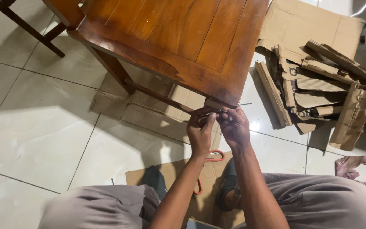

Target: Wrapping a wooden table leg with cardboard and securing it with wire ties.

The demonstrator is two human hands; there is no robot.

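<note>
Pale glossy floor tiles (34,140) carry one wooden chair (178,38) and a cardboard pile (318,85). Two hands meet under the chair's corner: left hand (201,131) and right hand (234,126), both pinched shut on one thin wire (213,113).

Chair seat (183,38) at top centre, above the floor (34,140). Flattened cardboard sheet (149,110) on the floor under the chair. Left hand (201,131) and right hand (234,127) side by side, touching, just below the seat's near corner (223,99), pinched on a thin wire (234,106) there. Pile of torn cardboard (318,85) to the right of the chair. Crumpled cloth (361,167) at far right, nearer than the pile. Second cardboard sheet (204,186) beneath the forearms, between the knees; looped cord (210,160) on it.
</note>
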